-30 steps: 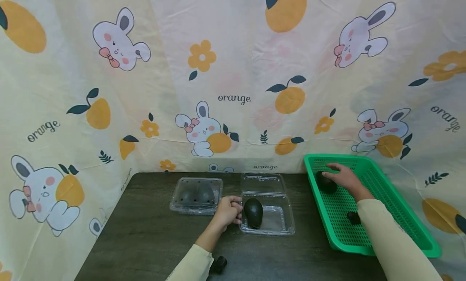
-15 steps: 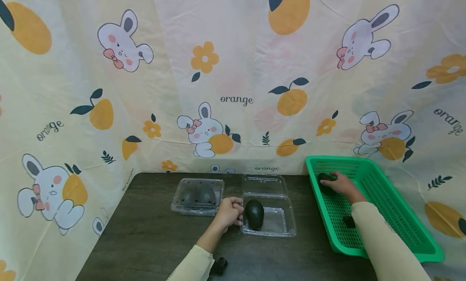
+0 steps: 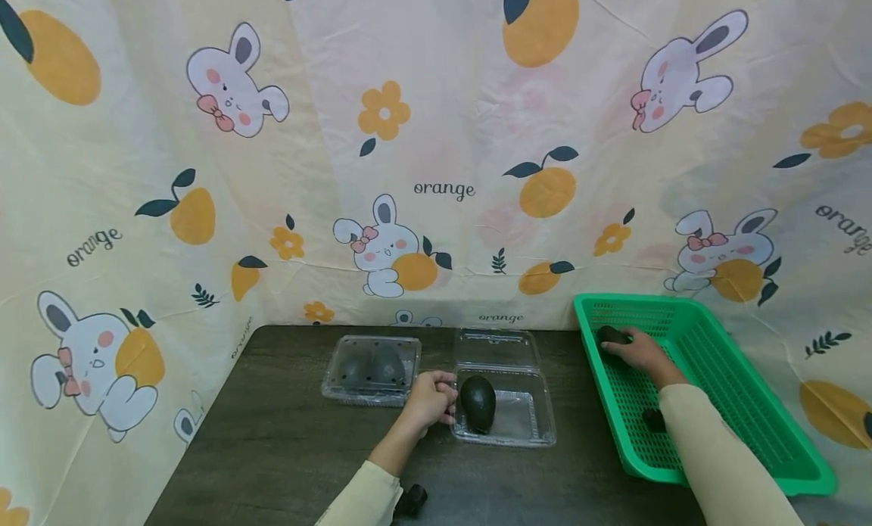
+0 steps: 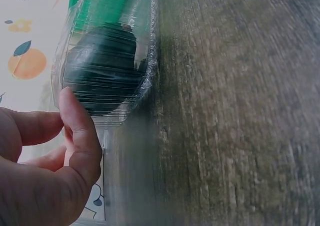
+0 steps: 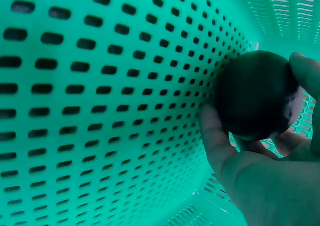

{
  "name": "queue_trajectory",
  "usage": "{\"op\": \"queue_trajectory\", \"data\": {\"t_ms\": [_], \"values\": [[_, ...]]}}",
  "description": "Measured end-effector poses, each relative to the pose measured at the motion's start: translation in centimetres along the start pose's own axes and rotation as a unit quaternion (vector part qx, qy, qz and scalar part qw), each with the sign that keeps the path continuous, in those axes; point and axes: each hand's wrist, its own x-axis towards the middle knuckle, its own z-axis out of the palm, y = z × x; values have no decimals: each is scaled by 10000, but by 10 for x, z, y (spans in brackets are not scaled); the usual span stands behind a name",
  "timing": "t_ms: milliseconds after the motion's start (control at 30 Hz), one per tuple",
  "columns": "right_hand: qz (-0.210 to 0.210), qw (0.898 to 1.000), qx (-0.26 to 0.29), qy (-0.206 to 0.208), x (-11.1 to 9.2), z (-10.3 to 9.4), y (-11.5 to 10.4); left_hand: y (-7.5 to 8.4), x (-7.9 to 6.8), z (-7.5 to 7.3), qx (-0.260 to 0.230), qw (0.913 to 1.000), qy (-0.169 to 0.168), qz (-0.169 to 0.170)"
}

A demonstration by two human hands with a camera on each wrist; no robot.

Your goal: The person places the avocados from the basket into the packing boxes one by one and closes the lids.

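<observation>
My left hand [image 3: 432, 399] pinches the left rim of an open clear plastic clamshell box [image 3: 523, 412] between thumb and finger. Inside that box, on its left side, lies a dark avocado [image 3: 478, 403]; through the ribbed wall the left wrist view shows the same avocado [image 4: 102, 68]. At the far left of a green basket [image 3: 606, 435], my right hand [image 3: 643, 353] grips another dark avocado [image 3: 611, 335]. The right wrist view has the fingers [image 5: 215, 136] curled around this avocado [image 5: 257, 93], close to the perforated basket wall.
A closed clear clamshell box [image 3: 371, 368] with dark avocados inside stands left of the open one. The open box's lid [image 3: 496, 348] lies back toward the patterned cloth [image 3: 470, 132]. A small black object [image 3: 412, 501] shows beside the left sleeve on the dark wooden table [image 3: 272, 435].
My right hand, open above the avocado a second ago, has lowered and closed its fingers around it. The left hand stays at the box rim. The head view has shifted slightly.
</observation>
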Motion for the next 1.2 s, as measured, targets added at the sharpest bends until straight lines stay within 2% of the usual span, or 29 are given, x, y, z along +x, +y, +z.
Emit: {"op": "queue_trajectory", "data": {"t_ms": [267,667,1200], "values": [[-29,9994,344,-51,-6,-7,5,3,-1,3,-18,10000,-20,8],[256,9920,1225,-161,-10,-13,6,-1,-1,4,27,10000,1,25],[-75,9874,1577,-131,-36,-22,-28,-2,-1,0,180,9998,39,-16]]}}
